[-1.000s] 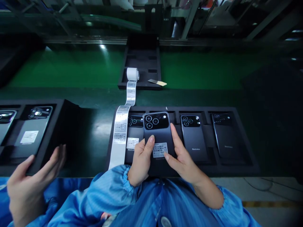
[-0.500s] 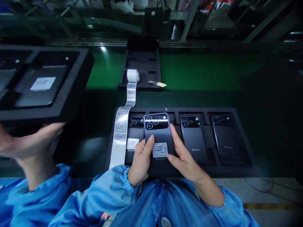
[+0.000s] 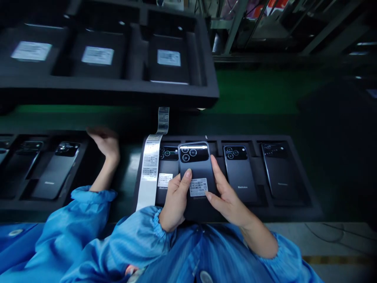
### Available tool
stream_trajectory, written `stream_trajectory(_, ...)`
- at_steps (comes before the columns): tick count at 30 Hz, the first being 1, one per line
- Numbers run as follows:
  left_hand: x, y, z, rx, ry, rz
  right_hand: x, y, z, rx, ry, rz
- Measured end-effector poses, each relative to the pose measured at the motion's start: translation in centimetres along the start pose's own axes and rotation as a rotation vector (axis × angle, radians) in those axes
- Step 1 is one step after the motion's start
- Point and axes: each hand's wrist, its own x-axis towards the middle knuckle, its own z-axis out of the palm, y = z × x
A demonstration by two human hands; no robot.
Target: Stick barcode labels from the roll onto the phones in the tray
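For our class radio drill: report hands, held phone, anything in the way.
Left hand, right hand: both on held phone. Back up, label on. Label strip overlaps left end of tray below.

Dark green workbench (image 3: pixel 250 124), spanning the frame from left to right, with a brighter green band (image 3: pixel 250 86) along its far side. Two black compartmented trays rest flat on the bench: the first tray (image 3: pixel 288 211) right of centre, near the front edge; the second tray (image 3: pixel 23 204) at lower left, cut off by the frame. A printed label strip (image 3: pixel 151 157) crosses the bench near centre and overlies the first tray's left end.
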Motion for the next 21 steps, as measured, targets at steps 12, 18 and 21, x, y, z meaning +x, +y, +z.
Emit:
stream_trajectory(12,0.16,-0.12,-0.01,-0.017,0.011,-0.019,0.10,0.08,-0.09,-0.005,0.002,-0.019)
stream_trajectory(18,0.09,-0.01,0.09,-0.002,0.005,0.008,0.10,0.17,0.50,-0.001,0.068,0.034)
stream_trajectory(21,0.02,0.06,0.13,0.005,-0.002,0.014,0.04,0.20,0.62,-0.009,0.082,0.019)
